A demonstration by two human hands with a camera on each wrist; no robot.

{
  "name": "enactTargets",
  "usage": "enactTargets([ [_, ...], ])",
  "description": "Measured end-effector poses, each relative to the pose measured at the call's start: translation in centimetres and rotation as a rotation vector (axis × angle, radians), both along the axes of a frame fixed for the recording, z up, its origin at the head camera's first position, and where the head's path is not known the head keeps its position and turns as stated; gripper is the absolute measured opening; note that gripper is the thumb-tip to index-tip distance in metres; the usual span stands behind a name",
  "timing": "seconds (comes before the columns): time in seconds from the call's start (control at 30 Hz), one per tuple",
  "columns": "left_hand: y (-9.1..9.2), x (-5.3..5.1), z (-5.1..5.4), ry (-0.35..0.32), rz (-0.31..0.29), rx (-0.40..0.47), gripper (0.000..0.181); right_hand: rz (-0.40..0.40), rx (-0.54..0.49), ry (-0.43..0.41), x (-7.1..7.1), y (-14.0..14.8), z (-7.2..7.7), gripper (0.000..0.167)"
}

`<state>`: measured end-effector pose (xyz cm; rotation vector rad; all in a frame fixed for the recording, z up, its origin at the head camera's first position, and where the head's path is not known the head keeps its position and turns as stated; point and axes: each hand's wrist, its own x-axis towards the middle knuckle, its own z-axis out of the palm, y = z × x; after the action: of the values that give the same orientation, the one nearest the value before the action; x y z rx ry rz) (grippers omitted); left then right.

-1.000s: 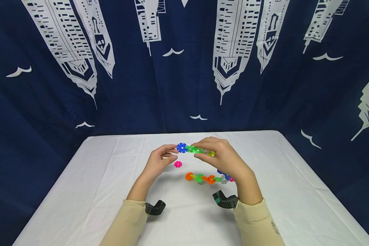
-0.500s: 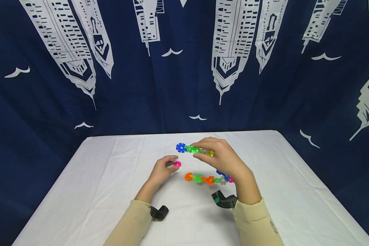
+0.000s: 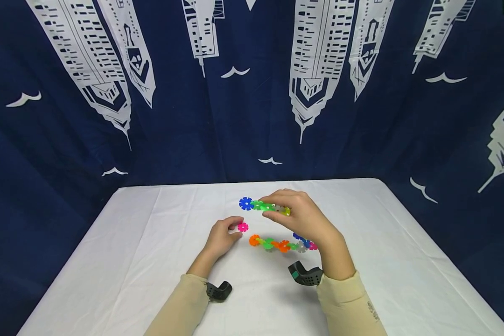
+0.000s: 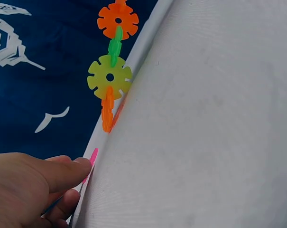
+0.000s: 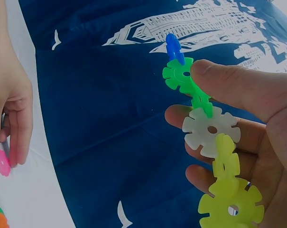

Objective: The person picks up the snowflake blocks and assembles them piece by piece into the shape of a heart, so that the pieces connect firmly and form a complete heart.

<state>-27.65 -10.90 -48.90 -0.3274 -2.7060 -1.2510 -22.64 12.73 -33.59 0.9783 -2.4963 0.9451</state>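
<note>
My right hand point(image 3: 300, 210) holds a raised chain of slotted flower-shaped interlocking discs between thumb and fingers. In the right wrist view the chain runs from a blue disc point(image 5: 173, 48) through green discs and a whitish disc point(image 5: 211, 130) to yellow discs point(image 5: 231, 209). Low over the table, my left hand point(image 3: 221, 239) pinches a single pink flower disc point(image 3: 243, 227) at its fingertips. The left wrist view shows that pink disc point(image 4: 94, 156) nearly edge-on, partly hidden behind the thumb. A second chain of discs point(image 3: 283, 246) lies just right of the left hand.
The second chain's blue and pink end point(image 3: 312, 245) lies near the right forearm. White cloth covers the table point(image 3: 130, 261). Behind its far edge hangs a dark blue curtain point(image 3: 235, 121) with white buildings and birds printed on it.
My left hand has come down from the blue end of the raised chain to the pink disc, which has shifted slightly. The right hand holds its chain almost still.
</note>
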Motion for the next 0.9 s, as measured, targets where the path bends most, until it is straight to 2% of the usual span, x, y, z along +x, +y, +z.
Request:
enactTargets([
  [0.47,0.25,0.07,0.2,0.054,-0.007,-0.049,0.034,0.006,0.011,0.015,-0.18,0.03,0.04,0.031],
  [0.6,0.38,0.16,0.27,0.044,0.0,-0.081,0.033,0.006,0.013,0.022,-0.22,0.08,0.05,0.03],
  [0.77,0.13,0.26,0.18,0.009,-0.007,0.0,0.024,0.005,0.009,0.017,-0.11,0.16,0.03,0.031],
  [0.9,-0.11,0.18,0.32,0.007,-0.008,0.068,0.012,0.003,0.015,0.033,-0.14,0.23,0.07,0.031],
])
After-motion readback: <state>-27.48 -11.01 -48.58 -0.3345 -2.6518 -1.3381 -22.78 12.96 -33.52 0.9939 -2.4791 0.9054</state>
